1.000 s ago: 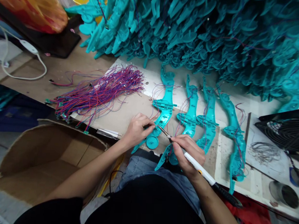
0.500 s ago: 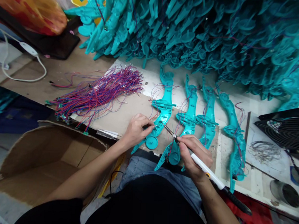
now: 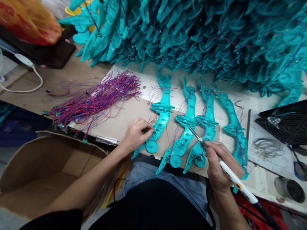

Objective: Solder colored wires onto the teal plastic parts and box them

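Note:
My left hand [image 3: 135,134] is closed in a pinch against the lower part of the leftmost teal plastic piece [image 3: 160,119]; what its fingertips hold is too small to make out. My right hand [image 3: 220,167] grips a white-handled soldering iron [image 3: 233,178] like a pen. Its metal tip points up-left over the second teal piece [image 3: 184,136]. A third teal piece [image 3: 205,125] and a fourth teal piece [image 3: 235,131] lie to the right, all with thin red and blue wires on them.
A huge heap of teal pieces [image 3: 209,36] fills the back. A bundle of red and blue wires [image 3: 93,101] lies at left. An open cardboard box [image 3: 41,164] sits below the table edge. A black fan grille [image 3: 290,128] and coiled solder wire [image 3: 266,149] are at right.
My right hand has moved right with the soldering iron, its tip going from the leftmost teal piece to the second one. My left hand has stayed pinched at the leftmost piece.

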{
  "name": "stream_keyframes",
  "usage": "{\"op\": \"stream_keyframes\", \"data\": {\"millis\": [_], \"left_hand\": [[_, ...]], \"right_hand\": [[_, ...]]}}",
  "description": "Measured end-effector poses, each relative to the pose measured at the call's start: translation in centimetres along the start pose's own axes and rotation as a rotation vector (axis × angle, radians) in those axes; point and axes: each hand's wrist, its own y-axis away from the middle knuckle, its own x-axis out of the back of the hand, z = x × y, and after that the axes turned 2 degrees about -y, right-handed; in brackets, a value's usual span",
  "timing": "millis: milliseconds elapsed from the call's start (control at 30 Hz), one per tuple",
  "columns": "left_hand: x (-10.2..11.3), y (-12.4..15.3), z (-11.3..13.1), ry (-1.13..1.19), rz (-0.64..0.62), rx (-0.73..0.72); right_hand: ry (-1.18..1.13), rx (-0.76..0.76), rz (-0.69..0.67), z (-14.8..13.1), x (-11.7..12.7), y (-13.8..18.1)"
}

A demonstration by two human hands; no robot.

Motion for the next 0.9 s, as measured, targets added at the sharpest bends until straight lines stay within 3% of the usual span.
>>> {"op": "stream_keyframes", "data": {"millis": [233,333,433,567,700,900], "left_hand": [[0.3,0.3,0.4,-0.051,-0.031,0.060],[0.2,0.6,2.1,-0.222,0.095,0.023],[-1.1,0.6,4.9,-0.471,0.168,-0.024],[-4.5,-0.3,7.8,-0.611,0.034,-0.042],[-6.9,-1.0,7.8,-0.646,0.028,0.019],[-7.5,-0.1,7.5,-0.541,0.119,0.046]], "right_hand": [[-0.015,-0.033,0.057,0.8,2.0,1.1],[-0.017,-0.041,0.093,1.1,2.4,1.5],[-0.070,-0.034,0.077,1.2,2.5,1.8],[-0.132,-0.030,0.017,1.4,2.7,2.2],[-0.186,-0.036,0.013,1.7,3.1,2.6],[-0.183,-0.063,0.020,2.3,3.7,3.4]]}}
